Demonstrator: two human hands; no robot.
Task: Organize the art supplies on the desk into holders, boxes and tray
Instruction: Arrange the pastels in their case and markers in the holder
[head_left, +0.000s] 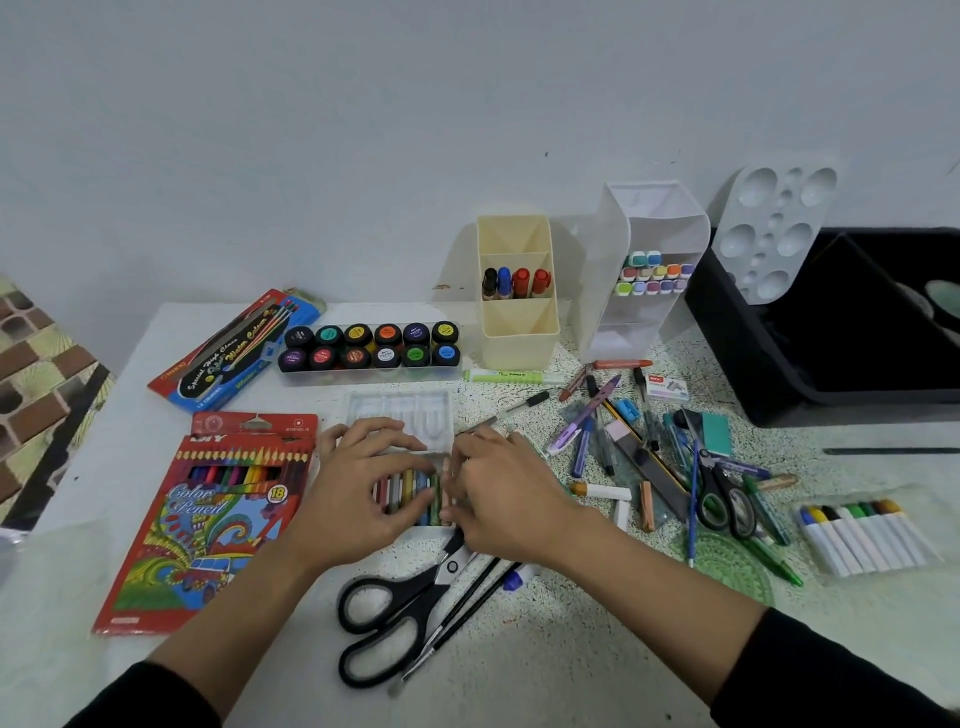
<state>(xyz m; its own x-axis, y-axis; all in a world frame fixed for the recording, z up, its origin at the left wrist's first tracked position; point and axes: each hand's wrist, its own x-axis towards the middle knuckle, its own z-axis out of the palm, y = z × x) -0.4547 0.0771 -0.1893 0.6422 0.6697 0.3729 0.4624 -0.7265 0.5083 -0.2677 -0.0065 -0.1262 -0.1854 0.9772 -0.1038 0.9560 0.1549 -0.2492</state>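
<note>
I see the pastel sticks (410, 493) lying in their clear tray (397, 415) at centre desk, my left hand (363, 483) spread open over them, my right hand (498, 488) curled at the row's end; whether it pinches a stick, I cannot tell. Pressing unevenly could snap one, or tip the tray toward the black scissors (395, 608) just below.

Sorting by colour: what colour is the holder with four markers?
Cream holder, clearest in the head view.

Two bare forearms, left hand (363, 483) and right hand (506, 493) ringless, emerge from pushed-up black sleeves (831, 670).
</note>
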